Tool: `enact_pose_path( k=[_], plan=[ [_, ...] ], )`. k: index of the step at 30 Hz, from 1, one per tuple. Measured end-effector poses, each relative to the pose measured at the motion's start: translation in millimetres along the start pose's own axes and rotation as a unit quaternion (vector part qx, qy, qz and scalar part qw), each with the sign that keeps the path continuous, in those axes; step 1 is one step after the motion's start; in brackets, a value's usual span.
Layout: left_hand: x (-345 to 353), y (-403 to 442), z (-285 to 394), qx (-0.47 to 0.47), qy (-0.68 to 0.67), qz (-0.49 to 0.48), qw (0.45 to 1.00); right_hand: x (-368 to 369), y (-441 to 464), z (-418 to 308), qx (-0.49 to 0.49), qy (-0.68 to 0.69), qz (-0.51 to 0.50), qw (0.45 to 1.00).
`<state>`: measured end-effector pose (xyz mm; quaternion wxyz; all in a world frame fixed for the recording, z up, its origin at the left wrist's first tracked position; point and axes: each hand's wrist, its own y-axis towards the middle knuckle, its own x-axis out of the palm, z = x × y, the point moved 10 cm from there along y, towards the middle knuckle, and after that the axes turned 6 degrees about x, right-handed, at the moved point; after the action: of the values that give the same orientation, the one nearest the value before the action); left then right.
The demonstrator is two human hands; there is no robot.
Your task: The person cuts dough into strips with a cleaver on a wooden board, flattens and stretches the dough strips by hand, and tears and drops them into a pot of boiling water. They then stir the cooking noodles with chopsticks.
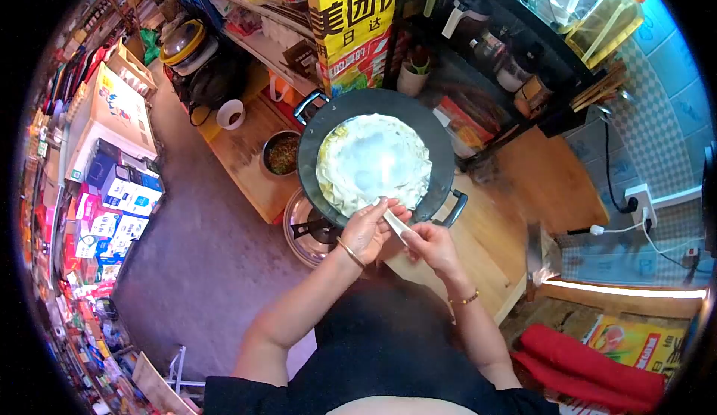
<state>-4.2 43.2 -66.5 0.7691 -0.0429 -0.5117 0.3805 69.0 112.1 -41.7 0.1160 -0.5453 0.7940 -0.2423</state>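
Both hands are together at the near edge of a black wok [309, 140]. Between them stretches a pale, flat strip [396, 225] that looks like dough. My left hand [367, 234] pinches its upper end over the wok's rim, and my right hand [433, 246] grips the lower end, a little to the right. Inside the wok lies a round layer of white, folded sheets [373, 163], with glare across the middle. Some yellowish food shows at its left edge; what lies beneath the layer is hidden.
Left of the wok are a bowl of brown-green sauce [281, 153], a white cup [231, 114] and a glass lid [298, 245]. A black shelf [478, 42] stands behind. The wok's handle [452, 208] juts out over the wooden counter [485, 243]. Stacked boxes [123, 191] line the left.
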Motion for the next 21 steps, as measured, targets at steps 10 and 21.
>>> enact_pose_path(
  k=[10,21],
  plan=[
    [6.8,4.8,41.4,0.060,0.036,0.003,0.998,-19.8,-12.9,10.7,0.003,0.122,-0.007,0.993],
    [-4.1,7.9,13.1,-0.005,-0.014,0.016,1.000,-14.6,-2.4,18.8,0.022,0.066,0.028,0.997]
  ],
)
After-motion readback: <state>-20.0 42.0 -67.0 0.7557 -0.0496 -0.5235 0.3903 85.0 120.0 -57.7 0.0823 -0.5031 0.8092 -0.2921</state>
